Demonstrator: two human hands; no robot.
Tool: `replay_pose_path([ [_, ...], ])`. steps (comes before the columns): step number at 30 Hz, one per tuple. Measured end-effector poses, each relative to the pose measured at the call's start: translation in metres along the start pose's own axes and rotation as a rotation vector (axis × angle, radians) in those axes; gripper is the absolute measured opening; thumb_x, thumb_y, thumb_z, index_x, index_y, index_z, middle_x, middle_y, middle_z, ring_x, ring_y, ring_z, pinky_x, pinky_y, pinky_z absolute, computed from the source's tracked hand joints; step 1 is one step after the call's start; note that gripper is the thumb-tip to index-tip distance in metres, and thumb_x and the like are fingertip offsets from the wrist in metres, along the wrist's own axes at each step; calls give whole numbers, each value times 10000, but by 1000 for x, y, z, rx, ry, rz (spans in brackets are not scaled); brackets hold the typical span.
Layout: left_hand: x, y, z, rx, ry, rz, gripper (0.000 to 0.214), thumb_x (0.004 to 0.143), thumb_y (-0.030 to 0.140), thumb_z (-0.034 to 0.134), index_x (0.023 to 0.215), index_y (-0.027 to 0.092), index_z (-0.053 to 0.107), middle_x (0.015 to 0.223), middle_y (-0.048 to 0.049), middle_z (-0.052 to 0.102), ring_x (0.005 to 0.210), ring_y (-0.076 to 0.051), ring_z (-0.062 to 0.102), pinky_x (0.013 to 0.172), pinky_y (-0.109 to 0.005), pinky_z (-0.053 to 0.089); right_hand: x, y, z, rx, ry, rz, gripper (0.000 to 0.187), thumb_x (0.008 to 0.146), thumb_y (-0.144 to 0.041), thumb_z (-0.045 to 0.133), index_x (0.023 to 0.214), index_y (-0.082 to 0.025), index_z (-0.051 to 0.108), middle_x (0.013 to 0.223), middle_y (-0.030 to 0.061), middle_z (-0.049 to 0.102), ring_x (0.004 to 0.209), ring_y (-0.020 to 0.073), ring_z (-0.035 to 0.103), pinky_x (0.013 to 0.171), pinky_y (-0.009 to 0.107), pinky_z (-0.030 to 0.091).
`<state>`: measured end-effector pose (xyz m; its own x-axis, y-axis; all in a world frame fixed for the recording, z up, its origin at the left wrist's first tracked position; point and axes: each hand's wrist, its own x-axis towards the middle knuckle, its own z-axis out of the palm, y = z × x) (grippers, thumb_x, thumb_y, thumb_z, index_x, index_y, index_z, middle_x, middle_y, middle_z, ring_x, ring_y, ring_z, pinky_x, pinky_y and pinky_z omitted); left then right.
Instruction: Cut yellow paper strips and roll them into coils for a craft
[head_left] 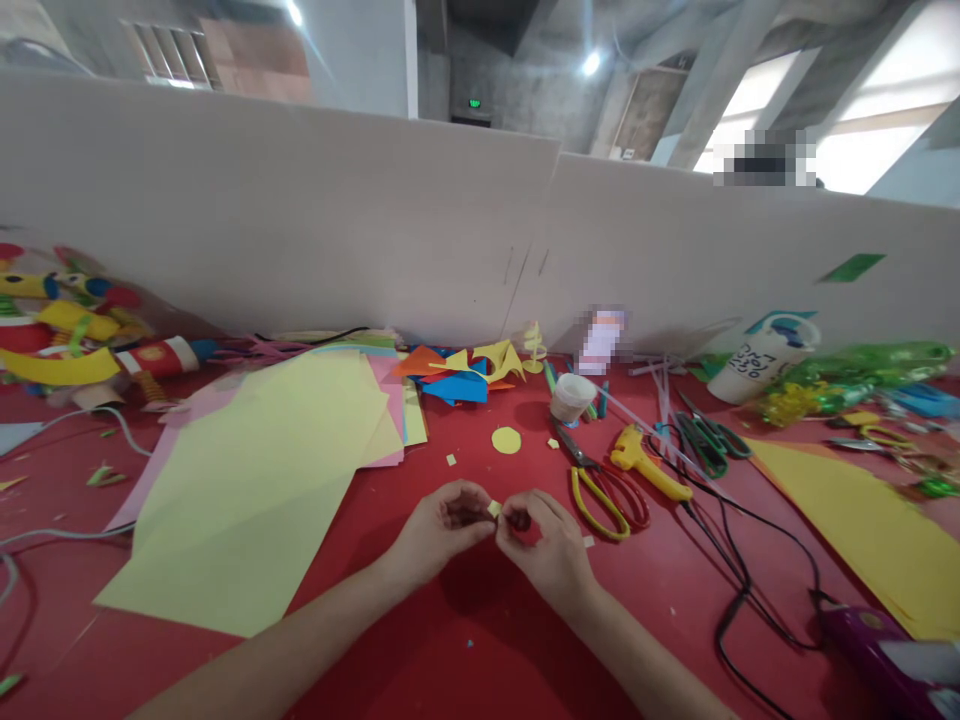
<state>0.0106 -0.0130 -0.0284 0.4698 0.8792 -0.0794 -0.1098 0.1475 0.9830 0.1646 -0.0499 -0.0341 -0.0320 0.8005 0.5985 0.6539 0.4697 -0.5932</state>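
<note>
My left hand (442,530) and my right hand (544,545) meet just above the red table (465,640), fingertips pinched together on a tiny yellow paper piece (493,509). Both hands are closed around it. A yellow paper disc (506,440) lies a little beyond them, with small yellow scraps nearby. Yellow-handled scissors (600,495) lie just right of my right hand.
Large pale yellow and pink paper sheets (262,480) cover the left. Folded coloured paper shapes (461,375) and a tape roll (572,397) sit at the back. A yellow glue gun (645,465), green scissors (705,440), black cables (739,580), a white cup (761,360) and another yellow sheet (862,530) fill the right.
</note>
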Motion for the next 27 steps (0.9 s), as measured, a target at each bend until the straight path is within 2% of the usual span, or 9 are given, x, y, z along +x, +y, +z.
replay_pose_path([
  [3,0,1,-2,31,58,15,201,627,250,700,774,170,587,747,-8,612,740,-140,575,721,-281,452,0,-1,1,44,-25,-10,102,745,-116,494,706,-196,543,618,2,554,567,128,521,563,239,468],
  [7,2,2,-5,-18,51,-16,189,654,275,686,790,165,617,766,-17,630,748,-141,580,739,-280,452,2,-2,-1,94,-45,-7,90,780,-141,500,773,-198,569,676,19,595,619,137,560,606,253,492],
  [12,2,4,-4,-58,42,-30,220,633,295,708,787,156,635,766,-29,647,747,-148,589,749,-288,457,3,-1,-4,86,6,35,74,779,-156,509,782,-196,572,683,18,592,629,139,571,617,255,498],
  [20,2,-1,-5,-62,13,-13,189,648,270,700,795,163,647,784,-29,660,767,-148,598,752,-284,462,3,-2,-3,95,-1,26,80,770,-153,513,774,-197,580,679,20,598,621,139,573,606,253,503],
  [27,2,3,-3,3,42,-4,192,628,287,707,760,157,657,753,-35,669,731,-155,603,724,-285,463,4,-2,-3,94,-9,12,92,754,-127,511,750,-196,572,658,14,588,600,132,560,587,241,494],
])
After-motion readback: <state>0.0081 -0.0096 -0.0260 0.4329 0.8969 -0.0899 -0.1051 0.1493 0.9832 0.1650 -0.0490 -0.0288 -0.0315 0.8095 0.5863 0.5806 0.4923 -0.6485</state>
